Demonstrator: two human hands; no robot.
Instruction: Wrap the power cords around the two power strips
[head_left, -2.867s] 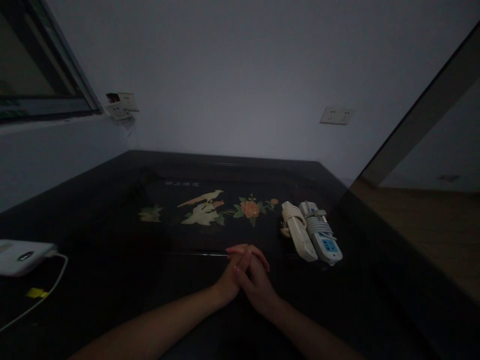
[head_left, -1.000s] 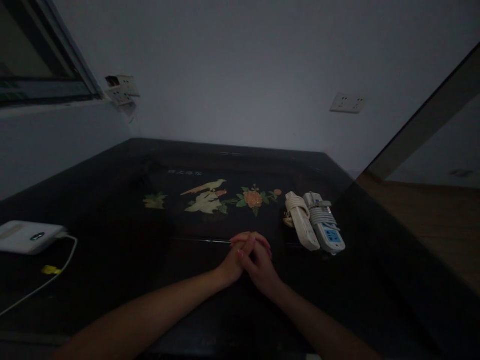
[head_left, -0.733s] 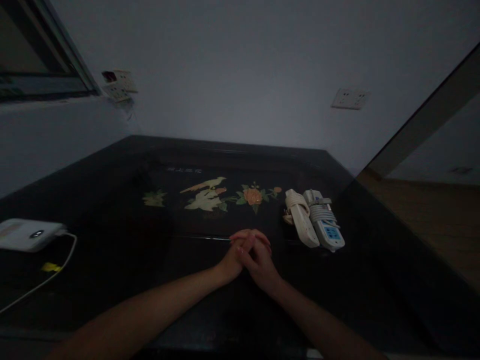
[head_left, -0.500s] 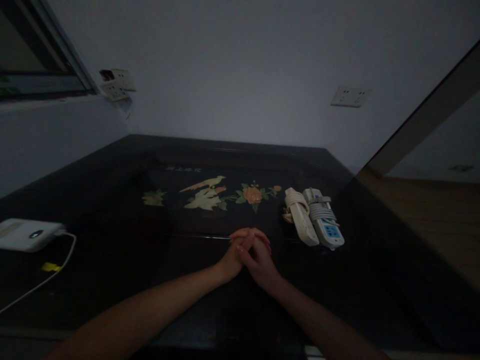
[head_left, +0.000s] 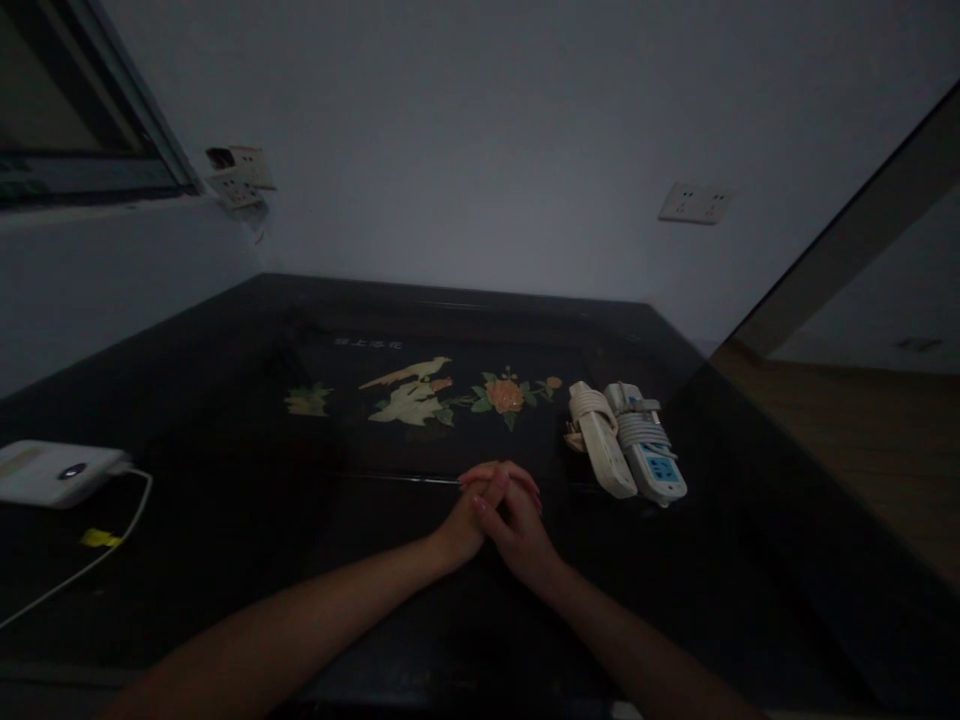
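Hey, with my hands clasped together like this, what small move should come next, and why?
Probably loosen the right hand from the left hand: the two are clasped together, so neither looks free, and the cream power strip lies just right of them.

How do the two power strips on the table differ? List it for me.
Colour: the cream strip shows no blue, while the blue-faced strip is white with a blue socket panel.
Cord: the cream strip's is cream, wound around its far half; the blue-faced strip's is grey, wound around its middle.
Shared: both lie side by side on the dark table.
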